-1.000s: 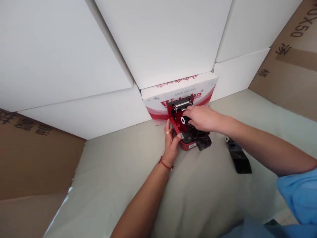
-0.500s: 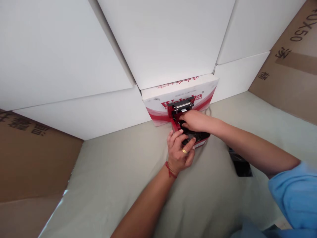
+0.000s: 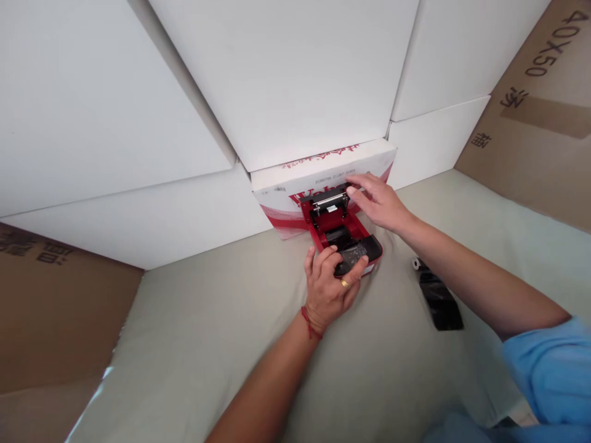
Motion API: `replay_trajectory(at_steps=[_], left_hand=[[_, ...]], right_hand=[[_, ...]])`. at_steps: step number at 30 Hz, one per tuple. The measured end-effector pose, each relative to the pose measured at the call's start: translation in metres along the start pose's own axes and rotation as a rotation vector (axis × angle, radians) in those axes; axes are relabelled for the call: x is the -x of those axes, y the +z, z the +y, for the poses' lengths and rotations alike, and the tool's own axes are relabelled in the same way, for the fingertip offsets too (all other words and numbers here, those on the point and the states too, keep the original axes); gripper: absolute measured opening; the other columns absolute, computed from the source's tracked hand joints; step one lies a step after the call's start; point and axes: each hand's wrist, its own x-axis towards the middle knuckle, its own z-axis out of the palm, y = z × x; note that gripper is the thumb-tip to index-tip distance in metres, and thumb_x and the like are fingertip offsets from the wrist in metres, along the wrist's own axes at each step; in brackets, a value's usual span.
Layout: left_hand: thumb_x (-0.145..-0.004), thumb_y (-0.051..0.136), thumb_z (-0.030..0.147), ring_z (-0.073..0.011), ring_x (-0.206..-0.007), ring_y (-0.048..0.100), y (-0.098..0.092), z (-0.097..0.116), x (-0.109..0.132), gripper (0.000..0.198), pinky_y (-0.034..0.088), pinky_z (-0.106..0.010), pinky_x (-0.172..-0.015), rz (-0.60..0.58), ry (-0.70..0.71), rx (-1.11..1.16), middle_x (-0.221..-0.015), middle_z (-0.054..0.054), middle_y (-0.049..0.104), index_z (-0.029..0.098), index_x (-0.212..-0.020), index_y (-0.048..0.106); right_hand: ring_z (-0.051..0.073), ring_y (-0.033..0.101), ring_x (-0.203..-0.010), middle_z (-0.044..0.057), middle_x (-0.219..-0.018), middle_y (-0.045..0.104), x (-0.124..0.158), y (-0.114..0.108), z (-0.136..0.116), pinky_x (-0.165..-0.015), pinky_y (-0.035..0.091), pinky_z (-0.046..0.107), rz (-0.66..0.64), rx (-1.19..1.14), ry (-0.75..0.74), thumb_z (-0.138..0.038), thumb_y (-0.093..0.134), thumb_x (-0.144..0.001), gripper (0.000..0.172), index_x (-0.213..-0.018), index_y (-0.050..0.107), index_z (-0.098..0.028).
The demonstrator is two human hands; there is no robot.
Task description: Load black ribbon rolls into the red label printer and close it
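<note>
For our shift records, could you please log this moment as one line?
left hand: on front of red device; right hand: at raised lid; loose black film: right of device

Just the one camera here, worn up on the head, looking forward and down, fairly near the red machine [image 3: 354,226]

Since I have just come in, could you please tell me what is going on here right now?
A person has both hands at a small red device whose lid is raised. The left hand rests across its front, with the fingers on the black film there. The right hand is at the right end of the lid. Another black strip lies apart on the cloth, to the right, beside a white-ended roll.
</note>
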Motion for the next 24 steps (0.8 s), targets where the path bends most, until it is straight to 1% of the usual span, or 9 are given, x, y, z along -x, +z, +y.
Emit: replay_trajectory(at_steps=[2, 4, 6, 10, 15, 18, 20, 22, 24], left_hand=[[-0.099, 0.076, 0.02, -0.0284, -0.142, 0.061, -0.001, 0.0, -0.001, 0.055, 0.028, -0.055, -0.145, 0.013, 0.019, 0.003, -0.121, -0.006, 0.063, 0.042, -0.15, 0.076], [-0.099, 0.076, 0.018, -0.0283, -0.147, 0.057, -0.002, 0.001, -0.002, 0.051, 0.028, -0.053, -0.146, 0.027, 0.041, -0.005, -0.123, -0.007, 0.063, 0.039, -0.145, 0.079], [-0.099, 0.077, 0.018, -0.029, -0.152, 0.053, -0.003, 0.003, -0.003, 0.05, 0.027, -0.053, -0.147, 0.04, 0.049, -0.025, -0.128, -0.008, 0.063, 0.04, -0.144, 0.079], [-0.098, 0.082, 0.021, -0.0311, -0.164, 0.045, -0.003, 0.004, -0.002, 0.052, 0.023, -0.056, -0.148, 0.068, 0.053, -0.062, -0.141, -0.008, 0.065, 0.044, -0.144, 0.079], [-0.097, 0.082, 0.021, -0.035, -0.175, 0.035, -0.001, 0.003, 0.002, 0.06, 0.019, -0.063, -0.148, 0.041, 0.025, -0.044, -0.157, -0.008, 0.062, 0.048, -0.151, 0.074], [-0.1, 0.079, 0.019, -0.0334, -0.174, 0.04, -0.003, -0.001, 0.003, 0.062, 0.02, -0.062, -0.148, -0.001, 0.029, 0.027, -0.161, -0.009, 0.061, 0.046, -0.156, 0.07], [-0.104, 0.075, 0.022, -0.0315, -0.169, 0.05, -0.006, -0.005, 0.003, 0.065, 0.027, -0.06, -0.146, -0.004, 0.01, 0.133, -0.164, -0.01, 0.062, 0.043, -0.164, 0.062], [-0.109, 0.071, 0.03, -0.0316, -0.165, 0.056, -0.009, -0.009, 0.003, 0.068, 0.034, -0.061, -0.144, 0.039, -0.082, 0.237, -0.166, -0.013, 0.063, 0.039, -0.173, 0.051], [-0.115, 0.062, 0.037, -0.0321, -0.163, 0.058, -0.013, -0.015, 0.001, 0.061, 0.035, -0.062, -0.143, 0.066, -0.223, 0.303, -0.165, -0.014, 0.066, 0.034, -0.175, 0.05]], right_hand=[[0.031, 0.074, -0.133, 0.015, -0.14, 0.082, 0.004, 0.003, 0.001, -0.118, 0.058, 0.051, -0.007, -0.012, -0.016, -0.072, 0.051, -0.115, 0.065, -0.143, 0.081, -0.022], [0.03, 0.075, -0.126, 0.015, -0.13, 0.084, 0.01, 0.001, -0.002, -0.116, 0.058, 0.051, -0.014, -0.01, -0.037, -0.075, 0.044, -0.117, 0.07, -0.141, 0.083, -0.022], [0.03, 0.076, -0.124, 0.015, -0.126, 0.085, 0.02, -0.002, -0.005, -0.117, 0.058, 0.051, -0.031, 0.007, -0.096, -0.074, 0.042, -0.118, 0.071, -0.138, 0.085, -0.021], [0.028, 0.077, -0.135, 0.013, -0.137, 0.087, 0.042, -0.009, -0.009, -0.125, 0.055, 0.053, -0.062, 0.015, -0.205, -0.062, 0.044, -0.121, 0.057, -0.136, 0.085, -0.025], [0.027, 0.074, -0.148, 0.008, -0.14, 0.088, 0.077, -0.011, -0.002, -0.133, 0.053, 0.056, -0.114, -0.048, -0.147, -0.051, 0.047, -0.123, 0.047, -0.132, 0.087, -0.029], [0.027, 0.074, -0.15, 0.01, -0.148, 0.084, 0.094, -0.006, 0.002, -0.134, 0.054, 0.056, -0.139, -0.056, -0.162, -0.044, 0.049, -0.122, 0.043, -0.137, 0.086, -0.027], [0.027, 0.073, -0.151, 0.011, -0.15, 0.083, 0.1, -0.002, 0.003, -0.132, 0.056, 0.055, -0.131, -0.052, -0.18, -0.04, 0.05, -0.122, 0.042, -0.141, 0.084, -0.025], [0.027, 0.075, -0.149, 0.01, -0.147, 0.084, 0.102, 0.001, 0.003, -0.13, 0.059, 0.054, -0.115, -0.052, -0.182, -0.039, 0.051, -0.121, 0.041, -0.14, 0.085, -0.025], [0.026, 0.076, -0.147, 0.009, -0.144, 0.086, 0.101, 0.003, 0.003, -0.129, 0.061, 0.053, -0.102, -0.058, -0.168, -0.039, 0.051, -0.121, 0.04, -0.137, 0.086, -0.027]])
